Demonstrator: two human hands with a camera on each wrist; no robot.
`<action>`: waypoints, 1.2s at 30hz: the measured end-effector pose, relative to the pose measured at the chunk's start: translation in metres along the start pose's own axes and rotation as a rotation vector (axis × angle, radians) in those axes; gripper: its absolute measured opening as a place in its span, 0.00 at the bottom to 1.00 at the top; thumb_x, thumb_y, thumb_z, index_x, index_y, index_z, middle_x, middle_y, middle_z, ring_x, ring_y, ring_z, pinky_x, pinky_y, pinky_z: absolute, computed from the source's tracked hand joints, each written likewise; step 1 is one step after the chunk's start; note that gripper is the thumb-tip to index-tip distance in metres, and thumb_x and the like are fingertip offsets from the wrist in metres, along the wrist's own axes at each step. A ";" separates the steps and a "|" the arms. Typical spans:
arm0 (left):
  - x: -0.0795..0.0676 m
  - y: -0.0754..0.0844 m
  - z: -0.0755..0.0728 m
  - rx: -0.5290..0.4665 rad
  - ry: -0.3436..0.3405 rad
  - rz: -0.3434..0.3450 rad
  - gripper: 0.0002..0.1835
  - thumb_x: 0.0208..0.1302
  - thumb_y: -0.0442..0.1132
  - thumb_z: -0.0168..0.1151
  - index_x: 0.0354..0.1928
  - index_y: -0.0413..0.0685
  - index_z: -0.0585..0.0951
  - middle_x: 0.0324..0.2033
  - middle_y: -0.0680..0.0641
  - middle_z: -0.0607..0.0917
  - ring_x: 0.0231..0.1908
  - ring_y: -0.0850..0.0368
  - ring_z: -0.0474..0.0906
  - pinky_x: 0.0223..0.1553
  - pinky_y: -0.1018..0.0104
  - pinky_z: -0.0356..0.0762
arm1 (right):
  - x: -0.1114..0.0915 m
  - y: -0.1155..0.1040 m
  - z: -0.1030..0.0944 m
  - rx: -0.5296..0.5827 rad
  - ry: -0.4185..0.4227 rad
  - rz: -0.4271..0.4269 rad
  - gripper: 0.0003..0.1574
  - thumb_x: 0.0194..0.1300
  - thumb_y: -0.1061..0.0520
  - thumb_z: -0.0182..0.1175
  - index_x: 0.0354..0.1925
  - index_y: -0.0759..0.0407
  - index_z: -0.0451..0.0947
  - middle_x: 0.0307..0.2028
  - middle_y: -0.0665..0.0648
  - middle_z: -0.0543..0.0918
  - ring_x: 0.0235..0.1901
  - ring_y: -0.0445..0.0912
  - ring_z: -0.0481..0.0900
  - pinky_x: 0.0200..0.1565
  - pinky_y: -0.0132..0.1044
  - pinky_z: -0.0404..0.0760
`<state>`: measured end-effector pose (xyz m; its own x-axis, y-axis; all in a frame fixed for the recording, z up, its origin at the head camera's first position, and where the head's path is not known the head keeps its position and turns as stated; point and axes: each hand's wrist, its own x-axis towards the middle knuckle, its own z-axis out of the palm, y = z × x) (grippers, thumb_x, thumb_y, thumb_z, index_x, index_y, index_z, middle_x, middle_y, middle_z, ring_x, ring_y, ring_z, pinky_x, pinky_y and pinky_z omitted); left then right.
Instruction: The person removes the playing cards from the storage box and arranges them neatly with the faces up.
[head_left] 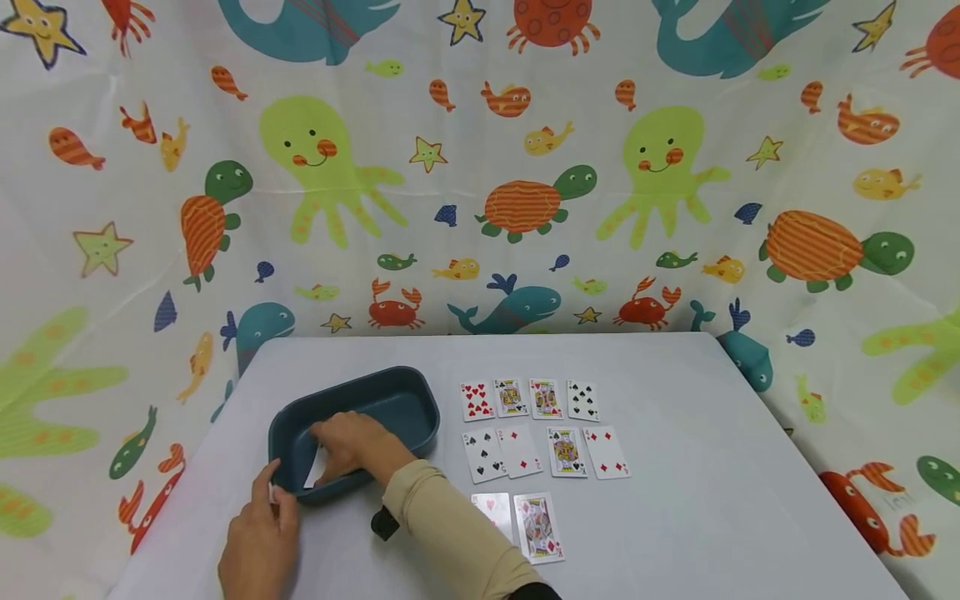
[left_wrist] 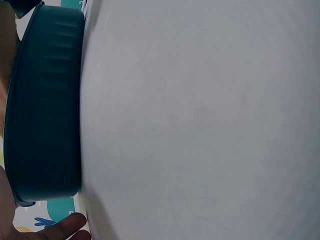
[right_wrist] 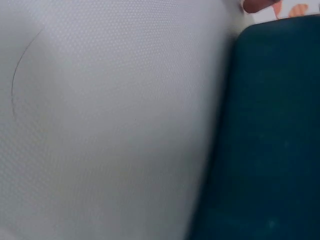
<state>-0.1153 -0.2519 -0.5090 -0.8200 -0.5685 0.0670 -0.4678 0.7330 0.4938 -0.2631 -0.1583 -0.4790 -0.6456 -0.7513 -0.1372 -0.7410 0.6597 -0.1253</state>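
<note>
A dark teal tub (head_left: 408,383) with rounded corners stands on the left of the white table. In the head view, my right hand (head_left: 352,446) reaches down into it. Its curled fingers and thumb pinch a white playing card (head_left: 315,468), whose face cannot be read. My left hand (head_left: 258,542) is at the tub's near left corner, with fingers extended and touching the outside. The left wrist view shows the tub's outer wall (left_wrist: 45,110) and some left fingertips (left_wrist: 70,227) beyond its end. The tub's side (right_wrist: 280,125) fills the right of the right wrist view.
Several face-up playing cards lie in three rows right of the tub, including a seven of hearts-like card (head_left: 477,402), a black king (head_left: 567,452) and a red face card (head_left: 538,527). My right sleeve (head_left: 457,525) partly covers the nearest row. A sea-creature curtain (head_left: 480,267) hangs behind the table.
</note>
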 end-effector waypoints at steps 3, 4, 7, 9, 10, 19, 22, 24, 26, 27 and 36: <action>0.000 0.001 0.001 0.006 -0.003 -0.003 0.26 0.80 0.44 0.41 0.76 0.51 0.59 0.29 0.37 0.78 0.29 0.43 0.72 0.30 0.44 0.75 | -0.003 0.010 0.001 0.076 0.040 0.010 0.44 0.50 0.28 0.75 0.62 0.40 0.77 0.40 0.36 0.82 0.37 0.30 0.76 0.45 0.25 0.76; 0.000 0.001 0.001 0.007 -0.007 -0.005 0.27 0.80 0.43 0.41 0.76 0.51 0.59 0.29 0.36 0.77 0.29 0.43 0.71 0.31 0.44 0.75 | -0.005 0.013 0.001 0.106 0.059 0.008 0.44 0.50 0.29 0.75 0.62 0.41 0.77 0.42 0.37 0.83 0.37 0.30 0.77 0.45 0.24 0.76; 0.000 0.002 0.001 0.009 -0.013 -0.009 0.27 0.79 0.43 0.41 0.77 0.50 0.58 0.29 0.36 0.77 0.29 0.43 0.71 0.32 0.43 0.76 | -0.011 0.022 0.001 0.198 0.117 -0.002 0.41 0.51 0.30 0.75 0.60 0.43 0.79 0.46 0.38 0.84 0.38 0.30 0.77 0.42 0.22 0.74; 0.000 0.002 0.001 0.009 -0.018 -0.013 0.27 0.79 0.43 0.41 0.77 0.50 0.58 0.29 0.36 0.77 0.29 0.43 0.71 0.34 0.41 0.76 | -0.016 0.026 0.001 0.263 0.147 0.002 0.40 0.52 0.31 0.75 0.59 0.44 0.80 0.48 0.39 0.85 0.38 0.30 0.76 0.40 0.21 0.73; 0.000 0.002 0.001 0.008 -0.019 -0.014 0.27 0.79 0.43 0.41 0.77 0.50 0.58 0.29 0.36 0.77 0.29 0.42 0.71 0.35 0.40 0.77 | -0.018 0.028 0.001 0.292 0.161 0.005 0.40 0.52 0.32 0.76 0.59 0.45 0.81 0.48 0.40 0.85 0.37 0.31 0.76 0.40 0.21 0.72; 0.001 0.003 0.001 -0.001 -0.026 -0.029 0.28 0.79 0.44 0.39 0.77 0.51 0.58 0.31 0.34 0.78 0.32 0.40 0.73 0.36 0.38 0.76 | -0.035 0.041 -0.008 0.440 0.292 -0.006 0.38 0.52 0.32 0.75 0.57 0.46 0.82 0.51 0.40 0.85 0.40 0.30 0.75 0.39 0.18 0.69; 0.001 0.004 0.001 -0.002 -0.023 -0.024 0.28 0.79 0.44 0.39 0.77 0.51 0.58 0.31 0.35 0.77 0.32 0.40 0.73 0.36 0.39 0.76 | -0.042 0.045 -0.011 0.492 0.337 -0.026 0.37 0.52 0.34 0.76 0.57 0.47 0.83 0.51 0.41 0.86 0.40 0.31 0.75 0.39 0.18 0.69; 0.001 0.003 0.000 -0.002 -0.021 -0.020 0.28 0.79 0.44 0.40 0.77 0.51 0.58 0.31 0.35 0.77 0.32 0.40 0.73 0.35 0.39 0.76 | -0.047 0.047 -0.011 0.531 0.363 -0.044 0.35 0.52 0.36 0.76 0.56 0.48 0.83 0.50 0.42 0.86 0.40 0.31 0.75 0.38 0.18 0.70; 0.001 0.003 0.000 -0.002 -0.015 -0.020 0.27 0.79 0.44 0.40 0.77 0.52 0.59 0.30 0.35 0.77 0.32 0.39 0.73 0.33 0.40 0.75 | -0.052 0.049 -0.011 0.575 0.383 -0.066 0.34 0.53 0.38 0.77 0.56 0.49 0.83 0.49 0.43 0.86 0.39 0.31 0.76 0.38 0.18 0.71; 0.001 0.002 0.000 -0.001 -0.011 -0.020 0.27 0.79 0.44 0.40 0.76 0.52 0.59 0.30 0.35 0.77 0.32 0.39 0.73 0.33 0.40 0.74 | -0.054 0.049 -0.010 0.605 0.393 -0.077 0.34 0.53 0.40 0.77 0.55 0.50 0.83 0.49 0.44 0.86 0.38 0.31 0.76 0.38 0.18 0.72; 0.001 0.002 0.000 -0.003 -0.009 -0.009 0.27 0.79 0.43 0.40 0.77 0.52 0.58 0.31 0.35 0.78 0.31 0.40 0.73 0.34 0.40 0.75 | -0.080 0.052 -0.011 0.929 0.452 -0.144 0.33 0.54 0.52 0.78 0.57 0.57 0.82 0.53 0.48 0.84 0.50 0.34 0.80 0.53 0.25 0.78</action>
<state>-0.1167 -0.2506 -0.5082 -0.8183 -0.5721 0.0548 -0.4747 0.7266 0.4968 -0.2519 -0.0646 -0.4638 -0.7129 -0.6358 0.2957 -0.5064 0.1751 -0.8443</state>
